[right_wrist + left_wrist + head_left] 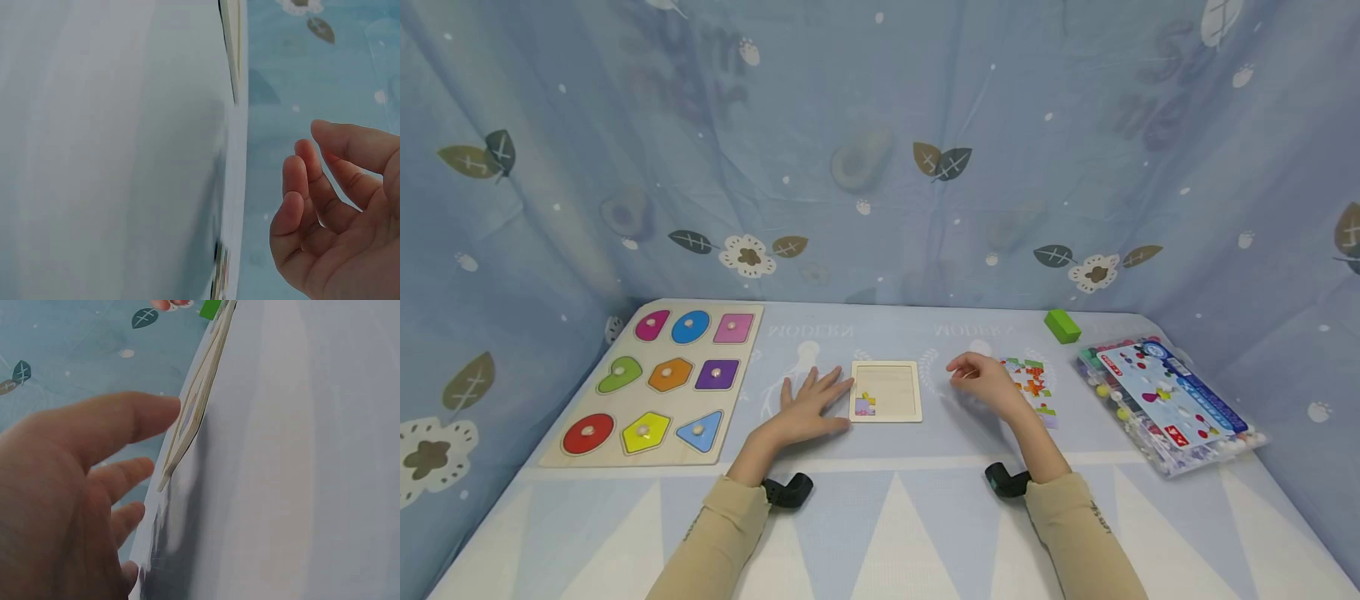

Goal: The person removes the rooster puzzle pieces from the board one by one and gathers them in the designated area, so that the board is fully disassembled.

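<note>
A small wooden puzzle tray [900,392] lies in the middle of the table, with purple and yellow jigsaw pieces [865,405] in its lower left corner. My left hand [805,414] spreads its fingers beside the tray, index fingertip and thumb right at its left edge. To the right of the tray, my right hand [988,385] hovers over the table with loosely bent fingers. Nothing shows between those fingers [294,172] in the right wrist view. Green, orange and purple jigsaw pieces [1034,387] lie just beyond that hand, partly hidden by it.
A wooden shape board [741,367] with knobbed coloured shapes occupies the left side. At the right lies a clear plastic case [1172,396] of small coloured parts with a printed sheet. A green block [1063,326] sits near the back edge, before a patterned blue curtain [880,167].
</note>
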The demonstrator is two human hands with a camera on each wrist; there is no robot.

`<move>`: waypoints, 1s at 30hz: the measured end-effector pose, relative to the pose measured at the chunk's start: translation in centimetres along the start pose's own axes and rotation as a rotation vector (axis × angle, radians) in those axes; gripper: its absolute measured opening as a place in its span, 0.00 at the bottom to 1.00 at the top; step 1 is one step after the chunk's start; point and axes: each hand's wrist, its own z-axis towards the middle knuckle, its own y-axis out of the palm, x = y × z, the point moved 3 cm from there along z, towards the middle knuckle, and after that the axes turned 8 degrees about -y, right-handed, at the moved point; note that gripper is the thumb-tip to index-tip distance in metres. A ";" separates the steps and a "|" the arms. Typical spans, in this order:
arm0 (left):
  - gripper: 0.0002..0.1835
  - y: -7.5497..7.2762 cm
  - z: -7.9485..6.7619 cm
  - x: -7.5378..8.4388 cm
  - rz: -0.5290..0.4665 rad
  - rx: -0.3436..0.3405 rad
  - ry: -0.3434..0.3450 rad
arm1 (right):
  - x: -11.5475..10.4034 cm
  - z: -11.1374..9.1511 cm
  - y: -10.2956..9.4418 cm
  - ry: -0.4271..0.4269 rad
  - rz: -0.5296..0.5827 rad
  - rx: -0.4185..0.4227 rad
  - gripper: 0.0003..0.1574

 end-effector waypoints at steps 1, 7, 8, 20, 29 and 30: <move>0.36 0.1 0.0 -0.1 0.011 0.006 -0.008 | -0.2 0.2 0.5 -0.003 0.000 -0.006 0.12; 0.34 0.3 0.3 -0.6 0.052 0.029 -0.026 | -1.9 1.3 3.2 -0.033 0.014 -0.071 0.11; 0.34 0.4 0.3 -0.7 0.057 0.031 -0.027 | -2.1 1.5 3.6 -0.041 0.012 -0.081 0.11; 0.34 0.2 0.2 -0.4 0.080 0.024 -0.030 | -4.1 3.0 7.6 -0.071 -0.034 -0.211 0.08; 0.36 0.3 0.3 -0.6 0.081 0.021 -0.020 | -4.8 3.1 9.3 -0.116 -0.103 -0.364 0.20; 0.36 0.3 0.3 -0.5 0.079 0.021 -0.017 | -4.8 3.1 9.4 -0.116 -0.108 -0.375 0.21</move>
